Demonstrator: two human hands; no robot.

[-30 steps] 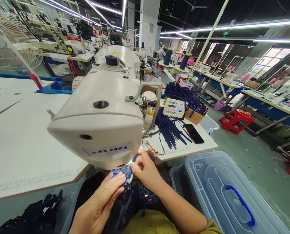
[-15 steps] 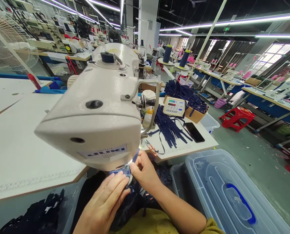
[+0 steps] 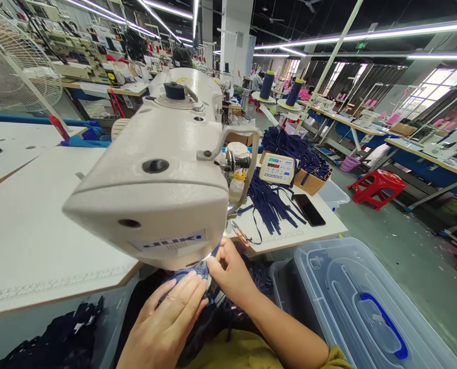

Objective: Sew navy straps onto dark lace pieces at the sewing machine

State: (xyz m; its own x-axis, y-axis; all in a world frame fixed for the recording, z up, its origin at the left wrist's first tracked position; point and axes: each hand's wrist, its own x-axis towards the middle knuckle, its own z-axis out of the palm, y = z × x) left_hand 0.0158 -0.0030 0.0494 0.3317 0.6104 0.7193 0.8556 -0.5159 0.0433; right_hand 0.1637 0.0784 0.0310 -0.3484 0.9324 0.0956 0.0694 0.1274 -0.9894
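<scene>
A sewing machine point(image 3: 151, 200) fills the middle of the view, and its head hides the needle. Under its front edge lies a piece of blue patterned fabric point(image 3: 188, 272). My left hand point(image 3: 170, 315) rests flat on this fabric, with the fingers stretched out toward the machine. Beside it, my right hand point(image 3: 230, 271) pinches the fabric's right edge between thumb and fingers, close to the lit needle area. More dark fabric hangs below both hands, partly hidden by them.
On the white table to the right are thread snips point(image 3: 241, 234), dark blue strips point(image 3: 272, 202), a control panel point(image 3: 277, 168) and a phone point(image 3: 309, 209). A lidded plastic box point(image 3: 351, 297) stands at lower right. Dark cloth point(image 3: 59, 338) fills a bin at lower left.
The view has shifted slightly, so the machine sits a little further right. Both hands keep almost the same hold, and more of the patterned fabric shows beside my left fingers.
</scene>
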